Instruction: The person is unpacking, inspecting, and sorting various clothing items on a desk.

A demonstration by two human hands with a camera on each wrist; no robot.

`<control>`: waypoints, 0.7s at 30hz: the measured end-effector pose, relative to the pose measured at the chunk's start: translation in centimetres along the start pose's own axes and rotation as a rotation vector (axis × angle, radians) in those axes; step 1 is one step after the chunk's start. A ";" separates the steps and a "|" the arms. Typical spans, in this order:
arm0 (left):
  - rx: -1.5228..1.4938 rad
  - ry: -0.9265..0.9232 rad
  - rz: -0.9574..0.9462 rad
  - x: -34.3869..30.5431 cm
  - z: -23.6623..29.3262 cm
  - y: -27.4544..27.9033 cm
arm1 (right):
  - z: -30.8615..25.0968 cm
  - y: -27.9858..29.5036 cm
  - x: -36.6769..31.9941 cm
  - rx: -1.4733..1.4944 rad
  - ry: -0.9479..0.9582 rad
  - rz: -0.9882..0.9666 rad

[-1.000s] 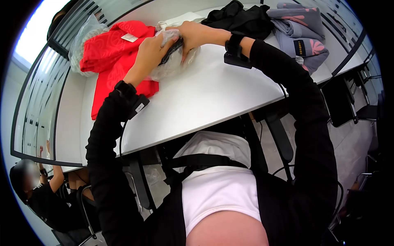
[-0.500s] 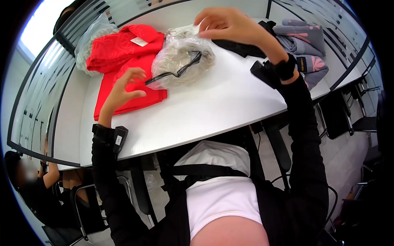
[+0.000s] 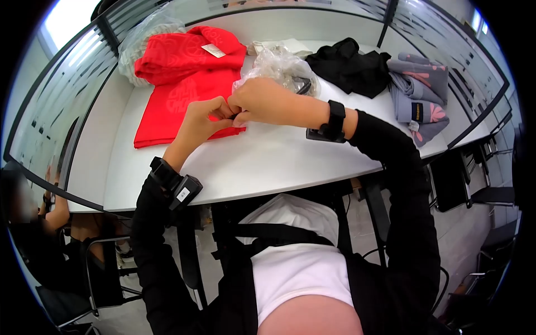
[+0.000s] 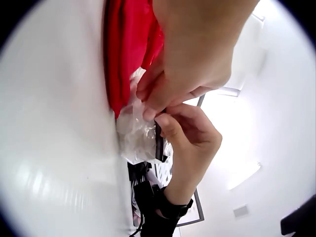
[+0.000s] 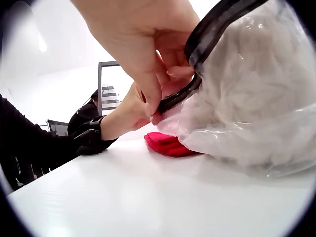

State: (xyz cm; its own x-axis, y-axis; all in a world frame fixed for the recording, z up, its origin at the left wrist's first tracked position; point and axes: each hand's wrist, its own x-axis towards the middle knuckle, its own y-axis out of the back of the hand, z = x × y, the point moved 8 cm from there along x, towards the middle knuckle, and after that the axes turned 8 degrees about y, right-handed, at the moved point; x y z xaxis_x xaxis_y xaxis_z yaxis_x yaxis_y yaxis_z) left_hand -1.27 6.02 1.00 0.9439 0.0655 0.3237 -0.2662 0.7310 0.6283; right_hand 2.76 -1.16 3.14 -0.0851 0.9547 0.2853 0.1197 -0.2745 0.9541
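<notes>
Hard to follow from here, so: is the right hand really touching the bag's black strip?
Touching: the right wrist view shows the right hand pinching the black strip.

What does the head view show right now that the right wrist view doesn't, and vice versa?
Only the head view: the crumpled black cloth, the folded grey cloth with pink patterns and the white tag on the red cloth.

Only the right wrist view: a long run of the bag's black strip leading down to the pinching fingertips; the head view shows just pieces of it.

Both: the left hand, the right hand, the clear bag, the red cloth and the white table.
</notes>
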 end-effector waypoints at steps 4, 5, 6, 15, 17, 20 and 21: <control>-0.198 0.043 -0.050 -0.2 -2.0 -0.7 | 0.0 -0.5 -0.1 -0.106 -0.022 -0.005; -0.279 0.053 -0.066 -0.2 -2.2 -0.8 | -0.2 -0.7 -0.1 -0.161 0.003 0.022; -0.266 0.052 -0.061 -0.1 -2.2 -0.7 | -0.3 -1.2 -0.1 -0.216 0.027 0.047; 0.188 -0.078 0.083 -1.2 0.2 0.3 | -1.7 -1.2 -0.4 -0.216 0.185 0.119; 0.282 -0.193 0.161 -1.5 1.7 0.7 | -2.1 -0.3 -0.8 -0.228 0.264 0.191; 0.425 -0.420 0.322 -2.7 4.0 2.3 | -1.9 2.1 -2.1 -0.261 0.292 0.267; 0.460 -0.419 0.355 -2.9 4.0 2.9 | -2.0 3.4 -2.7 -0.286 0.294 0.285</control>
State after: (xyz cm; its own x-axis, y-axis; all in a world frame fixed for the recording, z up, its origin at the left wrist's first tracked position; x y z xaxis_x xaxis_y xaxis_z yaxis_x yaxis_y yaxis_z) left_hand -5.56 5.23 4.78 0.6554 -0.0874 0.7502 -0.6857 0.3476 0.6396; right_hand 1.46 -4.88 5.83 -0.3689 0.7751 0.5129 -0.0937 -0.5800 0.8092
